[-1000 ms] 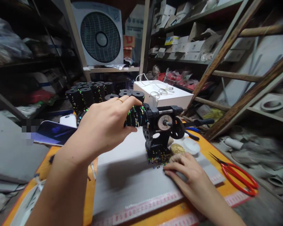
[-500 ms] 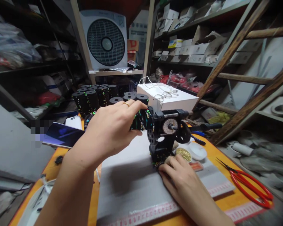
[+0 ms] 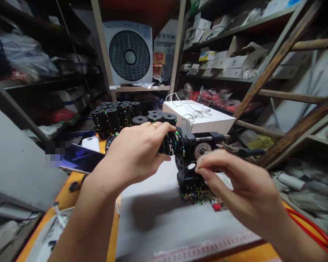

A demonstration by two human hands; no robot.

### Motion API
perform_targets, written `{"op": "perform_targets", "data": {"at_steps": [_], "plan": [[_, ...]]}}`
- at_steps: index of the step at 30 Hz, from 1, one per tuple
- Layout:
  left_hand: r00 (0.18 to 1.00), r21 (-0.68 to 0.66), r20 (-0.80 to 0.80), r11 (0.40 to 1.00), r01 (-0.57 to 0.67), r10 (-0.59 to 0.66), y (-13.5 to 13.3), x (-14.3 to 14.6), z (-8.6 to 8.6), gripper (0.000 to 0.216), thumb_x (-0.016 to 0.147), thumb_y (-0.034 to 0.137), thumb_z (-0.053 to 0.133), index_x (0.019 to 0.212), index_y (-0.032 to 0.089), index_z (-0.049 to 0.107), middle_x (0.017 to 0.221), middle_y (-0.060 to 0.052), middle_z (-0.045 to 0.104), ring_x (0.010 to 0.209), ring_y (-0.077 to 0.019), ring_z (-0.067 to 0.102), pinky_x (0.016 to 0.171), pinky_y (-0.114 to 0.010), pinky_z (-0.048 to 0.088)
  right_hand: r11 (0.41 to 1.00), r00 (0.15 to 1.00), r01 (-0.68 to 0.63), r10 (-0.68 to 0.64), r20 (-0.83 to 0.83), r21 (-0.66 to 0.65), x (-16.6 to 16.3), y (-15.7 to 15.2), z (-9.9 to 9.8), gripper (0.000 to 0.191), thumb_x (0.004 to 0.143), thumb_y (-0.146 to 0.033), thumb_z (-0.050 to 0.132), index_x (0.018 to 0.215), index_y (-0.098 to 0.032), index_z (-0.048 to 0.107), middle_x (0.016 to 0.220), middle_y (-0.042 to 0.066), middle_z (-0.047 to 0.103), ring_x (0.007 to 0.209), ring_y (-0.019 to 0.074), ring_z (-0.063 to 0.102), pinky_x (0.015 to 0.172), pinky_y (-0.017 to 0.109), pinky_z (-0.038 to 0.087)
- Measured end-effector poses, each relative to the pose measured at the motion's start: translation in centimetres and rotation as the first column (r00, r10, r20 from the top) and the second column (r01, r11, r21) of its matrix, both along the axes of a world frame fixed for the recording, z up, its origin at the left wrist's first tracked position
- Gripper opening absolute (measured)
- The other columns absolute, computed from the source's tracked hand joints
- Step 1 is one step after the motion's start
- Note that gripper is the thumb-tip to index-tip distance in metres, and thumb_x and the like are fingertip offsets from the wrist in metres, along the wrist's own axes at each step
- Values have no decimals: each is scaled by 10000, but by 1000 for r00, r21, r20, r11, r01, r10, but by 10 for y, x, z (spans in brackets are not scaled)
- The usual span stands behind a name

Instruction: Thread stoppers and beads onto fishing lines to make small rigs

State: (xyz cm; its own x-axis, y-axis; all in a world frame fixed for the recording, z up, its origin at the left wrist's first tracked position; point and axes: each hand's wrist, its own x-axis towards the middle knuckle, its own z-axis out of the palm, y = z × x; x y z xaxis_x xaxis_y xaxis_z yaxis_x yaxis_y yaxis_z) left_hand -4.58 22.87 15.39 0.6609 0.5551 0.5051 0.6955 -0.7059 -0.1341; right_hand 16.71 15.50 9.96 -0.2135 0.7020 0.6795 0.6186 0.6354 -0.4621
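My left hand [image 3: 135, 151] is wrapped over a black foam roller [image 3: 171, 143] strung with small green and gold fishing-tackle-like pieces. The roller sits at the left end of a black hand-cranked winder [image 3: 184, 165] with gears and a round dial. In front of the dial, my right hand [image 3: 243, 185] is raised with thumb and forefinger pinched together. Whatever is in that pinch is too small to make out. Many tiny coloured beads [image 3: 199, 194] lie at the foot of the winder, beside a small red-ended piece [image 3: 215, 205]. The right hand hides part of the crank side.
Upright black foam rollers [image 3: 113, 118] crowd the back left. A white box [image 3: 207, 122] with glasses and a cable stands behind the winder. Red-handled scissors [image 3: 311, 229] lie at right, a propped screen [image 3: 82, 160] at left. A fan [image 3: 129, 54] faces me.
My right hand has risen from the beads at the winder's foot to the front of the dial, its fingertips pinched. My left hand stays on the roller. The view has shifted slightly.
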Motion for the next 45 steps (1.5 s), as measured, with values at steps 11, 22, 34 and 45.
{"op": "perform_targets", "data": {"at_steps": [11, 22, 34, 45], "plan": [[1000, -34, 0, 999, -4, 4, -1, 0, 2, 461, 809, 341, 671, 1236, 233, 537, 1118, -19, 711, 982, -274, 684, 708, -380, 508, 989, 983, -76, 96, -157, 130, -24, 49, 27, 84, 910, -129, 589, 902, -211, 603, 898, 24, 556, 859, 170, 537, 752, 345, 439], [1000, -57, 2, 998, -2, 2, -2, 0, 3, 470, 818, 330, 652, 1258, 238, 517, 1154, -31, 706, 1024, -266, 672, 735, -356, 497, 988, 998, -11, 21, -62, 151, -22, 46, 30, 91, 921, -132, 566, 893, -216, 588, 872, 27, 548, 825, 175, 548, 731, 338, 464], [1000, -40, 1, 999, -3, 3, -3, -1, 3, 472, 819, 327, 661, 1258, 228, 518, 1164, -32, 704, 1019, -273, 675, 722, -361, 487, 964, 995, 29, -52, 80, 265, -20, 41, 36, 119, 920, -94, 550, 928, -210, 579, 886, 31, 551, 832, 167, 571, 761, 332, 488], [1000, -27, 0, 1000, -7, 7, -3, 0, 1, 456, 816, 334, 655, 1243, 242, 522, 1138, -37, 712, 995, -274, 682, 688, -343, 476, 957, 986, 47, -90, 138, 288, -23, 42, 40, 130, 926, -101, 530, 905, -225, 563, 883, 38, 567, 812, 178, 566, 702, 334, 496]]}}
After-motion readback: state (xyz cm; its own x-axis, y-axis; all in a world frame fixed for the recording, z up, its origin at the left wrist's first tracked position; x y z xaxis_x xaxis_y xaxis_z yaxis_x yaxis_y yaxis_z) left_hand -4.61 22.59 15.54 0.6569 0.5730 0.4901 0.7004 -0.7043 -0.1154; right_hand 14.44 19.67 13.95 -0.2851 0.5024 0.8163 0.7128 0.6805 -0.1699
